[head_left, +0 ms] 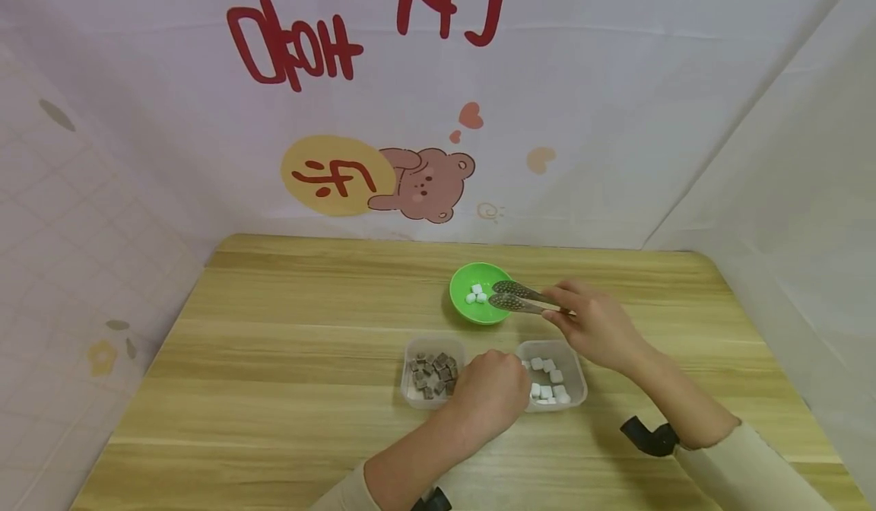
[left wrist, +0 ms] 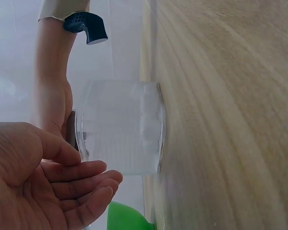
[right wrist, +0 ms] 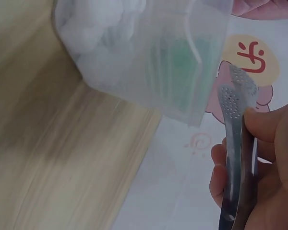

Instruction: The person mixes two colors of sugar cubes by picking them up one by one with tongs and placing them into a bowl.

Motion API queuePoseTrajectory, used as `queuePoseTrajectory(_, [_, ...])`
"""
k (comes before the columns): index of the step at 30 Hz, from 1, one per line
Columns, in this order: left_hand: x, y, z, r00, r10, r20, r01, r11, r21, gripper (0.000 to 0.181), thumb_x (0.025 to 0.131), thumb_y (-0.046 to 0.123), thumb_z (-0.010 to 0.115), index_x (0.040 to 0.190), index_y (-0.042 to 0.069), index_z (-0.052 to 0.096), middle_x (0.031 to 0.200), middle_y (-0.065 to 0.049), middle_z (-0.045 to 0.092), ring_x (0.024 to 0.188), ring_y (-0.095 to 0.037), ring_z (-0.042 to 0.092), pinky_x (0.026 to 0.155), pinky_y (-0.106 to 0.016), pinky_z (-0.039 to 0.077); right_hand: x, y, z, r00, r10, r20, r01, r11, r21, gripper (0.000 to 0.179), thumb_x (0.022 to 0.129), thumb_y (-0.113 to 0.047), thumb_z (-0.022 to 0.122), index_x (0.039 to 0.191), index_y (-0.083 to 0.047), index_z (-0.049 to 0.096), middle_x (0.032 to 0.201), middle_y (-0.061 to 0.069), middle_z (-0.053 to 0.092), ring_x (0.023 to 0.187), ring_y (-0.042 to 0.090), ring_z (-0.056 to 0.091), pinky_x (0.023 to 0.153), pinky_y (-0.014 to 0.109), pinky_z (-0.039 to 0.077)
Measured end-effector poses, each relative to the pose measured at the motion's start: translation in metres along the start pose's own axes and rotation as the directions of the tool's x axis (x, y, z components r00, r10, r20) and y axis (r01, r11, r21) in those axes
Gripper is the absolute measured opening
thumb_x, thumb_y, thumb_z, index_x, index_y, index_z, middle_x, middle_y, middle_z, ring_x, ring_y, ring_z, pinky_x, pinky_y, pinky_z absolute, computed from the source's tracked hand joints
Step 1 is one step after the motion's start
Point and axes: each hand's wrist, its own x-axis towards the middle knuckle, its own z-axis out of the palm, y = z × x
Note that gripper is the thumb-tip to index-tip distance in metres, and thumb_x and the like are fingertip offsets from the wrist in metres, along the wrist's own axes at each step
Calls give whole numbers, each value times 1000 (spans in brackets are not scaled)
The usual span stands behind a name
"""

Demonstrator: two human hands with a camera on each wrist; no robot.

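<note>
My right hand (head_left: 597,327) grips metal tongs (head_left: 520,299) with perforated tips. In the head view the tips lie over the right side of a green bowl (head_left: 472,274), slightly apart, with no cube visible between them. Several white cubes (head_left: 477,290) sit in that bowl. My left hand (head_left: 494,391), fingers loosely bent, is by the left side of a clear container (head_left: 582,389) of white cubes. The left wrist view has its fingertips overlapping the container's rim; contact cannot be told. The right wrist view shows the tongs (right wrist: 240,143) in my right hand (right wrist: 281,148).
A second clear container (head_left: 405,393), holding several dark brown cubes, stands left of my left hand. Everything rests on a wood-grain table (head_left: 287,374). Behind it hangs a white printed cloth (head_left: 582,100), and pale cloth flanks both sides.
</note>
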Motion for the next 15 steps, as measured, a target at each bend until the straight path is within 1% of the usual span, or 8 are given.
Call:
queuePoseTrajectory(3, [0, 1, 0, 1000, 0, -1, 0, 1000, 5, 44, 93, 7, 66, 54, 17, 49, 53, 6, 43, 46, -7, 40, 34, -23, 32, -5, 1, -4, 999, 31, 25, -31, 1000, -2, 38, 91, -2, 78, 127, 3, 69, 111, 11, 70, 79, 14, 69, 65, 33, 57])
queuePoseTrajectory(6, [0, 1, 1, 1000, -1, -6, 1, 1000, 24, 44, 92, 7, 67, 54, 17, 49, 53, 5, 44, 46, -7, 40, 34, -23, 33, -9, 1, -10, 997, 63, 45, -62, 998, -10, 38, 95, -5, 74, 132, 2, 67, 113, 10, 70, 75, 10, 63, 62, 31, 53])
queuePoseTrajectory(10, [0, 1, 1, 1000, -20, -6, 20, 1000, 6, 43, 93, 7, 66, 54, 16, 50, 54, 5, 45, 47, -8, 42, 35, -24, 34, -17, -1, -19, 995, 90, 42, -89, 996, -28, 31, 96, -8, 71, 127, -2, 70, 109, 5, 70, 68, 4, 51, 57, 27, 44])
queuePoseTrajectory(12, [0, 1, 1, 999, -32, -3, 32, 999, -17, 43, 93, 7, 65, 54, 16, 50, 54, 5, 45, 47, -8, 42, 35, -24, 34, -21, -1, -23, 995, 94, 36, -92, 995, -50, 28, 96, -10, 72, 123, -4, 71, 106, 3, 70, 69, 4, 51, 58, 27, 45])
queuePoseTrajectory(15, [0, 1, 2, 999, -38, -11, 37, 999, -38, 43, 93, 6, 65, 54, 16, 49, 54, 4, 44, 47, -8, 42, 35, -24, 34, -27, -1, -30, 995, 97, 32, -94, 993, -70, 26, 95, -13, 73, 120, -4, 72, 106, 3, 71, 74, 5, 57, 61, 30, 50])
